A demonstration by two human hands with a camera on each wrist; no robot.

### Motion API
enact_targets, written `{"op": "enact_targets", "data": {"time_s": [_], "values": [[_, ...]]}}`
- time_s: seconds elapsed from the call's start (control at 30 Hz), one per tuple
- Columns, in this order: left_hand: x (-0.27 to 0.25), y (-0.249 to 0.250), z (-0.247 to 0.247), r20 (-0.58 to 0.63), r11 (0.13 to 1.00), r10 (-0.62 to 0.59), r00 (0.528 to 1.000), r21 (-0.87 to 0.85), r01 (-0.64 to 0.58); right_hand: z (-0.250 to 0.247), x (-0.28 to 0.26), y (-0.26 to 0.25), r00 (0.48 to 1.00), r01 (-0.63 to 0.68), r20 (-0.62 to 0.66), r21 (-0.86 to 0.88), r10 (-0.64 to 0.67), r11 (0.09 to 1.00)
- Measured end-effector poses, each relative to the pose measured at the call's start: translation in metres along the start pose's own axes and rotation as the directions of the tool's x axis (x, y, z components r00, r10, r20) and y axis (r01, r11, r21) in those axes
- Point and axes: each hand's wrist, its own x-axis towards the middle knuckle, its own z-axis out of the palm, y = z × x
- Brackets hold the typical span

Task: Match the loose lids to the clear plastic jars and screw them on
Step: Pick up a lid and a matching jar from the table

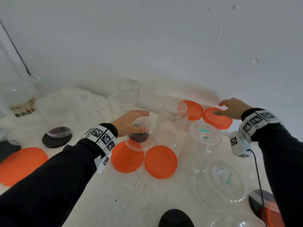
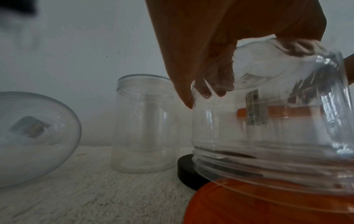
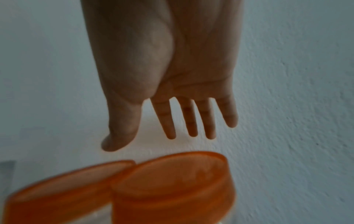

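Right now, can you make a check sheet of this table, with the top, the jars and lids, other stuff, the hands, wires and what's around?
Surface: white table with a rough, worn top.
Job's things: many clear jars, mostly upside down; loose orange lids, two side by side in front; black lid at left with a clear piece on it.
Clutter: nothing seen besides jars and lids.
Hands: left hand grips an upside-down jar sitting over a black lid; right hand spread flat above an orange lid, holding nothing.
Cables: black cable from the right wrist camera; another down the wall at left.
Surroundings: plain white wall with scuffs.
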Motion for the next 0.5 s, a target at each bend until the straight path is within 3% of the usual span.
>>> {"op": "enact_targets", "data": {"time_s": [0.13, 0.33, 0.5], "values": [[0.001, -0.003, 0.001, -0.004, 1.0, 0.014, 1.0, -0.008, -0.014, -0.036, -0.027, -0.011, 0.985, 0.086, -0.159, 0.119, -0.067, 0.989], [0.005, -0.012, 0.003, -0.018, 0.998, 0.058, 0.998, 0.02, -0.058, -0.077, -0.108, -0.049, 0.912, 0.265, -0.381, 0.26, -0.153, 0.929], [0.008, -0.012, 0.004, -0.033, 0.994, 0.106, 0.994, 0.046, -0.104, -0.063, -0.175, -0.085, 0.899, 0.337, -0.389, 0.316, -0.203, 0.887]]}}
